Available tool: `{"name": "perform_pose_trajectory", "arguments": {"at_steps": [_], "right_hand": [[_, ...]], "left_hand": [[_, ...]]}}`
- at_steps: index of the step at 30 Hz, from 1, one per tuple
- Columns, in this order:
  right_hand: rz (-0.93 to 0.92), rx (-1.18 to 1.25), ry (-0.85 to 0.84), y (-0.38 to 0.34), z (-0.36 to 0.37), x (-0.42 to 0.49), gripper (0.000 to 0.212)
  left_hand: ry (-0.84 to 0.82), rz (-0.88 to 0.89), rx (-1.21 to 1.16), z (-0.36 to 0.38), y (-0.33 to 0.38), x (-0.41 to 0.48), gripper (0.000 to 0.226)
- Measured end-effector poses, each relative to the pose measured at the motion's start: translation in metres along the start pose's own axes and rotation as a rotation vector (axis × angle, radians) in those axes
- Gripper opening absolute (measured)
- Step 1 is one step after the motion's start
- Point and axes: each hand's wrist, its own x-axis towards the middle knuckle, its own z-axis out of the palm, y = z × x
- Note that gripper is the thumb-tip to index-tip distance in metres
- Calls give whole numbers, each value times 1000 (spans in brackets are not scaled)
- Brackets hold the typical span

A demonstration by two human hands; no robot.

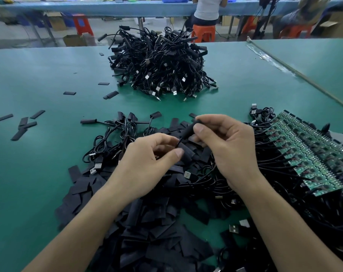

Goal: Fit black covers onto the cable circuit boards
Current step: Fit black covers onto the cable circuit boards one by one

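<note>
My right hand [225,148] pinches a black covered board end [188,130] between thumb and fingers, tilted up to the right. My left hand [149,163] pinches the thin cable [180,142] just below that cover, fingers curled. Under both hands lies a heap of flat black covers [147,228] mixed with loose USB cables [107,138]. A row of green circuit boards [308,154] with cables attached lies to the right of my right hand.
A big pile of black cables with covers fitted [162,61] sits further back on the green table [39,75]. Stray covers [23,124] lie at the left. A taped seam [296,73] runs along the right. People sit on orange stools [203,32] beyond.
</note>
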Motion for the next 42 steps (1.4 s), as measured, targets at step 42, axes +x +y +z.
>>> {"name": "perform_pose_trajectory", "arguments": {"at_steps": [42], "right_hand": [[-124,-835,-57,-59,-25,3,22]], "left_hand": [[197,68,471,-7,-7,1,19]]}}
